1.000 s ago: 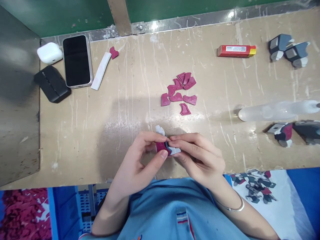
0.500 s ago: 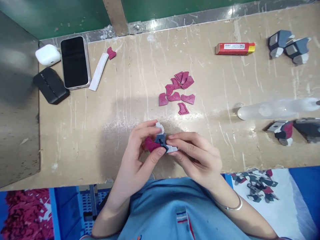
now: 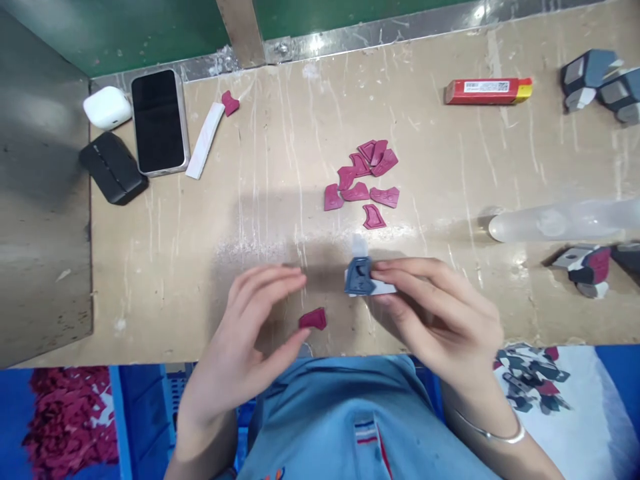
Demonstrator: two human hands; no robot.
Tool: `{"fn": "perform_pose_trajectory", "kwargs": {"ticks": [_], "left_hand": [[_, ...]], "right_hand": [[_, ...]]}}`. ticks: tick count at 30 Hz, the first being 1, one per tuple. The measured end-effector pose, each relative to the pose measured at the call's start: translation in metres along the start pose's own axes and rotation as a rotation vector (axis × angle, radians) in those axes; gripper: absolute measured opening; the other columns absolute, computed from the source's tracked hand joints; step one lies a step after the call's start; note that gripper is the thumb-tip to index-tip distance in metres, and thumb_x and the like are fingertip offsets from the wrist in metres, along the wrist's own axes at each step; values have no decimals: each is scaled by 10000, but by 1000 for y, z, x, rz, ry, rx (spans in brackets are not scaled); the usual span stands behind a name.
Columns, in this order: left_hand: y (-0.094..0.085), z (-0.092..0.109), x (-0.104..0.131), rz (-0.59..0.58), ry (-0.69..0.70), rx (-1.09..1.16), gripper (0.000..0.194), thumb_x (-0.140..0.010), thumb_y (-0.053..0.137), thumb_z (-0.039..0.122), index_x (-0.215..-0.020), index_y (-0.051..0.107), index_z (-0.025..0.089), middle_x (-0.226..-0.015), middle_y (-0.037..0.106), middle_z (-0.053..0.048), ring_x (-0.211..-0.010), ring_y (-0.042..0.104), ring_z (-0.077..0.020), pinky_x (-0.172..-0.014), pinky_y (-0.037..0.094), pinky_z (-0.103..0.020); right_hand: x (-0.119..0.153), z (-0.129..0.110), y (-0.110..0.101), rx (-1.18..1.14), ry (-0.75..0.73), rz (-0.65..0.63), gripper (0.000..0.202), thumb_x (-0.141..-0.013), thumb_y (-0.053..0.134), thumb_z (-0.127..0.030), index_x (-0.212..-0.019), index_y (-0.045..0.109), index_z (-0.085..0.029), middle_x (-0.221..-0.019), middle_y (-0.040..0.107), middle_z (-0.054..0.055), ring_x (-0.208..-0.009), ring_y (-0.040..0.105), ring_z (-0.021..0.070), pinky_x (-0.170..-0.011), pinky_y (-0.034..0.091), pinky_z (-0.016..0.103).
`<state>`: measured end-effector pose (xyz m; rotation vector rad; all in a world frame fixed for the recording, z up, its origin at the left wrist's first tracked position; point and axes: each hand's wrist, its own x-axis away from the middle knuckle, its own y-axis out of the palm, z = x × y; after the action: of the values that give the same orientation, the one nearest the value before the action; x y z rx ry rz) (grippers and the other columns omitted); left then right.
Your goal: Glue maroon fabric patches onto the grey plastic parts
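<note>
Surface (image 3: 280,147) tan and scuffed; green panel (image 3: 150,33) beyond its far edge, grey metal wall (image 3: 40,200) along its left edge. The fingers of my right hand (image 3: 445,327) are pinched on the white end of a grey-blue and white part (image 3: 358,280), over the surface near the middle of the front edge. The fingers of my left hand (image 3: 245,340) are spread, with a wide gap between thumb and forefinger and nothing gripped. A crimson piece (image 3: 313,319) is just beside my left thumb tip, close to the front edge; whether the two touch, I cannot tell. Loose crimson pieces (image 3: 356,192) are grouped mid-surface, some overlapping, between the part and the far edge. Phone (image 3: 159,123), white case (image 3: 107,108) and black case (image 3: 115,170): far left corner. Red lighter (image 3: 487,91): near the far edge, right. Translucent bottle (image 3: 550,221): toward the right edge, lying flat.
</note>
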<state>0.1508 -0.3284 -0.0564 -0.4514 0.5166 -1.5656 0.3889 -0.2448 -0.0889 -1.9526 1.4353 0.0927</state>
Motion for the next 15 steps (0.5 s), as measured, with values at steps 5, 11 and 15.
{"fn": "perform_pose_trajectory", "kwargs": {"ticks": [5, 11, 15], "left_hand": [[-1, 2, 12, -97, 31, -366, 442, -988, 706, 278, -1395, 540, 230, -1116, 741, -71, -1045, 663, -283, -923, 530, -414], [24, 12, 8, -29, -2, -403, 475, -988, 599, 140, -1428, 451, 242, -963, 738, -18, -927, 662, -257, -868, 499, -400], [27, 15, 3, -44, -134, -331, 582, -933, 615, 94, -1449, 400, 256, -917, 726, 25, -913, 666, -248, -878, 494, -405]], "right_hand": [[6, 12, -16, 60, 14, 61, 399, -900, 784, -87, -1241, 789, -295, -1061, 804, 68, -968, 792, 255, -797, 689, 391], [11, 12, -14, 18, 29, 94, 404, -894, 792, -89, -1236, 786, -304, -1069, 806, 68, -970, 793, 265, -783, 701, 413], [11, 10, -15, 19, -11, 77, 415, -893, 790, -81, -1248, 785, -297, -1059, 807, 69, -954, 792, 254, -770, 691, 389]]}}
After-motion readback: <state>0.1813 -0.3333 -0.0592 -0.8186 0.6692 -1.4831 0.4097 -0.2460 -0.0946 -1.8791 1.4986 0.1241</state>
